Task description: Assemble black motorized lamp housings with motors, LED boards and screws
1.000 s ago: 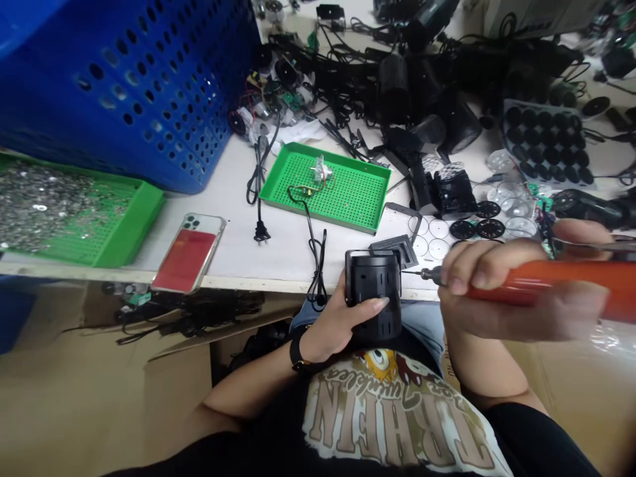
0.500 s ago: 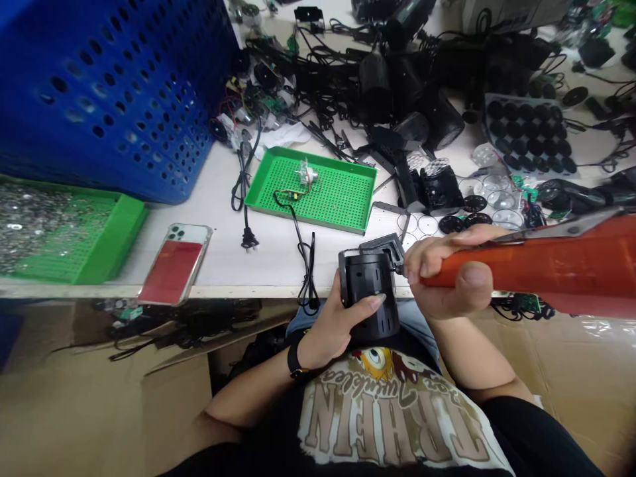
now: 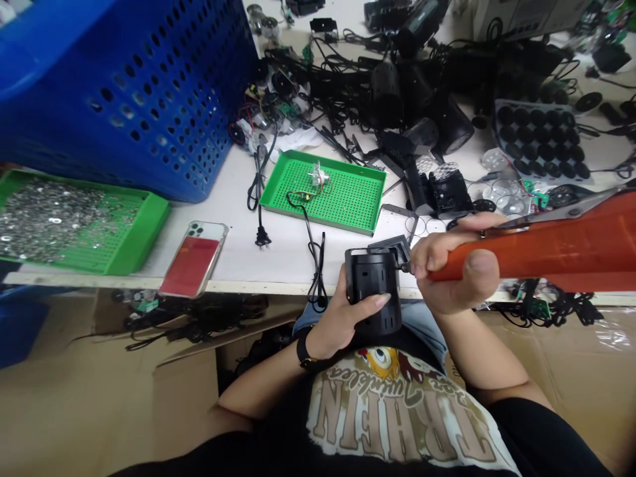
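Observation:
My left hand (image 3: 342, 318) is wrapped round a black cylindrical housing (image 3: 373, 291), held upright over my lap just below the table edge. My right hand (image 3: 454, 275) grips an orange electric screwdriver (image 3: 546, 248) that lies nearly level, its tip pressed against the housing's upper right side by a black bracket (image 3: 395, 246). Both hands are closed on what they hold.
On the white table lie a phone with a red back (image 3: 195, 264), a green tray (image 3: 322, 192) holding a small wired part, a green tray of metal bits (image 3: 74, 222), a blue perforated crate (image 3: 129, 93), a black power cord (image 3: 313, 245), and tangled black lamps and cables (image 3: 437, 79) beyond.
The screwdriver has moved left, from a gap of a few centimetres to its tip touching the housing. My left hand has kept the housing in place. The camera view shifted slightly.

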The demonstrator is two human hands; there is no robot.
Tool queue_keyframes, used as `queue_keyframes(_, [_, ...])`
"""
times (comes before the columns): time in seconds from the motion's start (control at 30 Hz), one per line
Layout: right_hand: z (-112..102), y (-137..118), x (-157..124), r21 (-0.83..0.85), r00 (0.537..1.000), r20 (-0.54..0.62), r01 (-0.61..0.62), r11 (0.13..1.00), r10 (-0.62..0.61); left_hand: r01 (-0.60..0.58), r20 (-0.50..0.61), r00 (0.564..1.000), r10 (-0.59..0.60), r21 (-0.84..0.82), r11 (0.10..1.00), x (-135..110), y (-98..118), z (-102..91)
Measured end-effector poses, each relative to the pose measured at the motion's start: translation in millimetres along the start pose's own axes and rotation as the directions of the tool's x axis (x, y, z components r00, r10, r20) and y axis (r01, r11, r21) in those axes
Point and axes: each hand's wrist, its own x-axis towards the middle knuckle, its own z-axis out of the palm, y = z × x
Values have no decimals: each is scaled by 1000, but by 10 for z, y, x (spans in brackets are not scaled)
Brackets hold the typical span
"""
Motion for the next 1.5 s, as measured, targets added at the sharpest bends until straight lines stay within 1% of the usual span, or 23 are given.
queue_keyframes(0.07, [1, -23, 62, -38, 999, -33, 35, 999, -36, 24, 11, 1000, -24, -16, 1000, 35, -9, -60])
queue_keyframes(0.13, [-22, 12, 208, -131, 986, -107, 111, 985, -125, 24, -3, 1000, -24, -32, 999, 59, -5, -112])
queue_keyframes(0.2, [-85, 120, 417, -252, 964, -150, 178, 951, -220, 10, 13, 1000, -10, -55, 998, 62, 20, -141])
queue_keyframes(0.27, [-183, 265, 619, -370, 969, -109, 168, 914, -223, -10, 72, 997, 16, -91, 996, 49, 62, -144])
queue_keyframes(0.33, [-289, 376, 730, -510, 990, -24, 105, 854, -136, -33, 135, 990, 49, -119, 992, 33, 105, -130])
queue_keyframes(0.37, [-334, 399, 731, -578, 993, 2, 101, 810, -122, -49, 157, 985, 69, -127, 991, 26, 121, -122])
queue_keyframes(0.4, [-370, 395, 694, -638, 989, 20, 123, 760, -144, -65, 168, 982, 86, -128, 990, 22, 132, -115])
queue_keyframes(0.5, [-418, 254, 408, -731, 942, 100, 288, 618, -320, -97, 181, 977, 115, -109, 989, 20, 133, -101])
queue_keyframes(0.53, [-418, 187, 287, -718, 941, 188, 328, 614, -283, -110, 186, 974, 126, -95, 989, 24, 125, -97])
queue_keyframes(0.57, [-413, 124, 172, -692, 944, 294, 316, 649, -146, -122, 197, 971, 136, -79, 989, 31, 115, -91])
queue_keyframes(0.6, [-402, 70, 71, -667, 926, 376, 251, 702, 26, -135, 213, 966, 145, -63, 989, 40, 102, -83])
queue_keyframes(0.63, [-389, 28, -10, -651, 886, 422, 150, 744, 191, -145, 229, 961, 152, -48, 988, 50, 88, -75])
queue_keyframes(0.67, [-373, 0, -69, -641, 848, 428, 41, 766, 313, -150, 240, 958, 154, -36, 988, 60, 73, -66])
queue_keyframes(0.7, [-356, -17, -107, -629, 832, 405, -47, 776, 379, -150, 242, 958, 152, -29, 988, 70, 57, -58])
queue_keyframes(0.77, [-324, -26, -138, -604, 859, 336, -117, 788, 385, -142, 214, 966, 144, -26, 990, 84, 24, -50])
queue_keyframes(0.83, [-295, -20, -142, -599, 882, 314, -102, 794, 351, -137, 174, 975, 140, -24, 990, 89, -6, -54])
queue_keyframes(0.93, [-254, -13, -149, -600, 898, 341, -20, 800, 279, -142, 135, 980, 145, -26, 989, 85, -35, -67])
queue_keyframes(1.03, [-212, -17, -147, -588, 919, 376, 135, 797, 122, -137, 72, 987, 140, -49, 989, 78, -36, -54])
queue_keyframes(1.1, [-194, -22, -113, -588, 921, 379, 164, 792, 90, -114, 48, 992, 118, -75, 991, 76, -10, -26])
queue_keyframes(1.17, [-190, -18, -48, -566, 907, 386, 87, 820, 170, -70, 70, 995, 78, -107, 992, 78, 36, 8])
queue_keyframes(1.27, [-200, 26, 63, -510, 862, 377, -112, 853, 339, 26, 157, 988, -6, -120, 992, 93, 118, 41])
queue_keyframes(1.4, [-194, 162, 150, -477, 808, 277, -355, 804, 520, 149, 221, 968, -122, -110, 983, 120, 179, 30])
queue_keyframes(1.5, [-182, 293, 178, -428, 764, 229, -477, 767, 603, 177, 226, 963, -147, -121, 977, 117, 199, 24])
